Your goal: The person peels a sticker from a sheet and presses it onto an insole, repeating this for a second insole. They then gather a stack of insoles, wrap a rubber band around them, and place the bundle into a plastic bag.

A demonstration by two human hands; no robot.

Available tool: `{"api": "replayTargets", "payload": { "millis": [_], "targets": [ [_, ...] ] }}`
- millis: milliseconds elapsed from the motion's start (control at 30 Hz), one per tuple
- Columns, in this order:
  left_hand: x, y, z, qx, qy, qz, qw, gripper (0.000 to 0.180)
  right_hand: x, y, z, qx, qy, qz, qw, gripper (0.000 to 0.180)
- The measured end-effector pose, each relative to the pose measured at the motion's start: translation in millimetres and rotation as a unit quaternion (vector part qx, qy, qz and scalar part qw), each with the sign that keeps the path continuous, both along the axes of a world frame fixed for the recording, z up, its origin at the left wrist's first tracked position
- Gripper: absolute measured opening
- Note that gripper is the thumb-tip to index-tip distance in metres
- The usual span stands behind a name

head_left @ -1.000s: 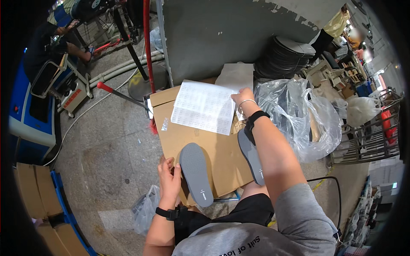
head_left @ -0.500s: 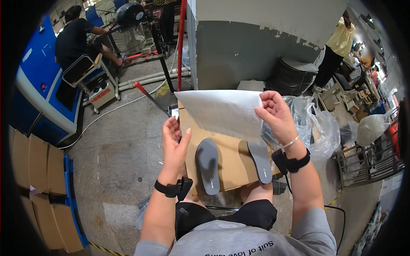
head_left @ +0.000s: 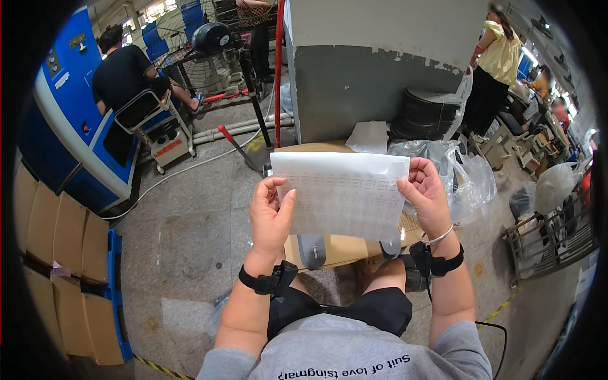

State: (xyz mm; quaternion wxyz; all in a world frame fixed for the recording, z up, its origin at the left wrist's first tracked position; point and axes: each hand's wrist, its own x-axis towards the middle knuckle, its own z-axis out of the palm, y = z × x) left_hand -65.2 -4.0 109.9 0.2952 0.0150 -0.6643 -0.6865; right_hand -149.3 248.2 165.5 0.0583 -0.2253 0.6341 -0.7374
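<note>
Grip on the right is clamped: our right hand (head_left: 427, 197) pinches the right edge of the printed sheet (head_left: 342, 204), thumb on our side of it. Our left hand (head_left: 271, 218) is curled at the left edge; can't tell whether thumb and fingers close on the paper or just rest against it.

Biggest first: grey wall (head_left: 380, 88) ahead, dark lower band with flaked paint along its top. Cardboard (head_left: 351, 249) is in front of us, mostly hidden behind the paper. Clear plastic bag (head_left: 472, 190) is crumpled beyond our right hand.

Progress: sheet is up off the cardboard, in front of us between both hands. Left insole (head_left: 312, 253) and right insole (head_left: 391, 248) are down on the cardboard, apart, neither in hand. How much is left doesn't show.

Looks: sheet is white, thin, wider than tall, bowed a bit, with a bright blank band along the top and faint rows of print below; too small for us to make out. Insoles are grey, only near ends visible. Smallest item: thin bracelet (head_left: 441, 234) on our right wrist.
</note>
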Motion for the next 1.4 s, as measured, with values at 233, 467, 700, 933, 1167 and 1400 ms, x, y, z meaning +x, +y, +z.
{"api": "replayTargets", "payload": {
  "millis": [233, 467, 700, 933, 1167, 1400],
  "targets": [
    [5, 12, -10, -0.038, -0.016, -0.008, 0.999, 0.032, 24, 10, -16, -0.018, 0.018, -0.063, 0.998, 0.033],
    [7, 24, -23, 0.065, -0.039, -0.069, 0.995, 0.039, 48, 5, -24, -0.093, 0.017, -0.123, 0.988, 0.029],
    [5, 22, -30, 0.115, -0.096, -0.069, 0.986, 0.044, 54, 9, -36, -0.104, 0.023, -0.145, 0.984, 0.028],
    [-9, 31, -33, 0.125, -0.094, -0.137, 0.978, 0.042, 60, 15, -24, -0.139, -0.028, -0.122, 0.982, 0.027],
    [-6, 34, -35, 0.079, -0.084, -0.091, 0.989, 0.037, 58, 21, -35, -0.118, -0.009, -0.17, 0.978, 0.026],
    [12, 29, -17, 0.123, -0.069, -0.126, 0.982, 0.039, 53, 28, -50, -0.083, 0.023, -0.205, 0.975, 0.023]
  ]
}}
